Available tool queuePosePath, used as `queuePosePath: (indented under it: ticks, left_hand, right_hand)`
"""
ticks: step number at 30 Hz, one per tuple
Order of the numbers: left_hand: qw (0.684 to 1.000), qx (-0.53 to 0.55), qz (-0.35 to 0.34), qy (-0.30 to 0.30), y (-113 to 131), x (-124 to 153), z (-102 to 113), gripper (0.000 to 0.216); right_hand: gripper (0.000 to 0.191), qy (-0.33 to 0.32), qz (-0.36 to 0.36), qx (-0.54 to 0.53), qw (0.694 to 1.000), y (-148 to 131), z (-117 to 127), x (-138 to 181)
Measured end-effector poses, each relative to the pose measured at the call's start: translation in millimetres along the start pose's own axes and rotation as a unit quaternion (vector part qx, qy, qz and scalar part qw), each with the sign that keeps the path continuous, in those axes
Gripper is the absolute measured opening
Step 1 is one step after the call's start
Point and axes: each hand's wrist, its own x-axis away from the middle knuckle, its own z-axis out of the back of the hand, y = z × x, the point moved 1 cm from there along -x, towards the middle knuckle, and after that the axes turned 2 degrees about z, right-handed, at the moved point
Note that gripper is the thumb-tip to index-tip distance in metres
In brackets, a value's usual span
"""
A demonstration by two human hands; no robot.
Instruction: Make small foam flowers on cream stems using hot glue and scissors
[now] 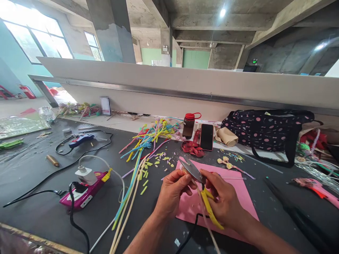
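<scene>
My left hand (176,188) is closed, pinching a pale beige chenille stem (209,229) that hangs past the scissors to the bottom edge. My right hand (225,197) grips a pair of scissors (210,208) with yellow handles; their metal blades point up and left, over my left fingertips. Whether the blades touch the stem is hard to make out. A pink sheet (238,208) lies under both hands. Left of them stretch long blue, green and cream chenille stems (132,190), beside cut yellow-green pieces (144,190).
A magenta power strip (87,195) with plugs and cables sits at left, near a blue glue gun (81,140). Behind are a bottle (188,127), a phone (206,137), a red lanyard (192,149) and a patterned bag (261,132). A pink glue gun (317,188) lies right.
</scene>
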Motion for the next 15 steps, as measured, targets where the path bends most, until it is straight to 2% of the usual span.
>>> queuePosePath:
  ticks: [4,9,15]
  left_hand:
    - [0.999,0.026,0.018,0.004,1,0,1,0.017]
    - [0.998,0.028,0.049,-0.003,1,0,1,0.020]
    - [0.997,0.039,0.063,-0.008,-1,-1,1,0.018]
  right_hand:
    - [0.048,0.000,-0.077,-0.087,0.993,-4,5,-4]
    - [0.046,0.034,-0.142,-0.205,0.968,6,5,-5]
    - [0.044,0.051,-0.168,-0.284,0.943,12,0,-5]
